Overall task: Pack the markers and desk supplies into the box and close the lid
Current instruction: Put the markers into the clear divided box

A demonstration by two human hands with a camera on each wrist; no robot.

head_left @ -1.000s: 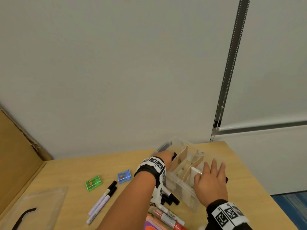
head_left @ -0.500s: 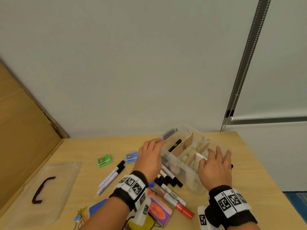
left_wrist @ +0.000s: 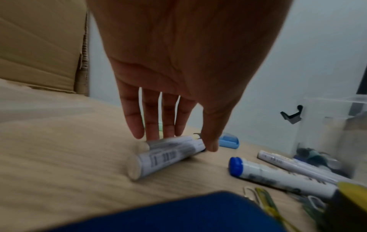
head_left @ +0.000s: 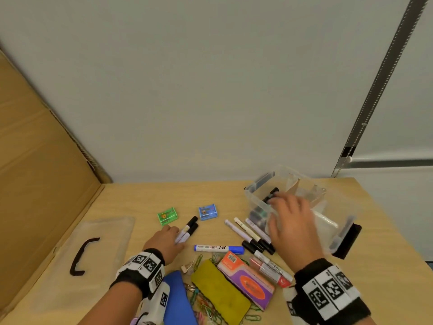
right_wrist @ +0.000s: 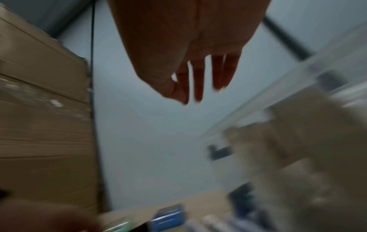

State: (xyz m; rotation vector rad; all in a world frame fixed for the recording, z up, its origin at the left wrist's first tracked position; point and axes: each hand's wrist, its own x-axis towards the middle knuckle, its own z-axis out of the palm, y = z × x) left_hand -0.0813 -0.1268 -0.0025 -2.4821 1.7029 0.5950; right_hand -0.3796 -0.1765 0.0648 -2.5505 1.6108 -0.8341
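Note:
A clear plastic box (head_left: 337, 207) with cardboard dividers stands at the table's right rear, with dark markers in its left compartment. Two black-capped white markers (head_left: 187, 228) lie side by side at centre left. My left hand (head_left: 171, 233) reaches down onto them with straight fingers (left_wrist: 152, 131) touching their barrels (left_wrist: 170, 150) and the thumb beside them. My right hand (head_left: 281, 207) hovers over the box's near-left rim, its fingers (right_wrist: 198, 87) loose and holding nothing. A blue-capped marker (head_left: 219, 248), three more markers (head_left: 250, 233) and a red-capped one (head_left: 271, 269) lie between the hands.
The clear lid (head_left: 105, 231) with a black handle lies at the left by a cardboard wall (head_left: 35, 160). Green (head_left: 167, 215) and blue (head_left: 208, 211) sharpeners, a yellow pouch (head_left: 220, 289), an orange-purple packet (head_left: 246, 280), a blue case (head_left: 178, 299) and paper clips (head_left: 206, 308) lie near me.
My left hand left the box and swung left and down onto the two black-capped markers. My right hand shifted left over the box. The head view tilted down.

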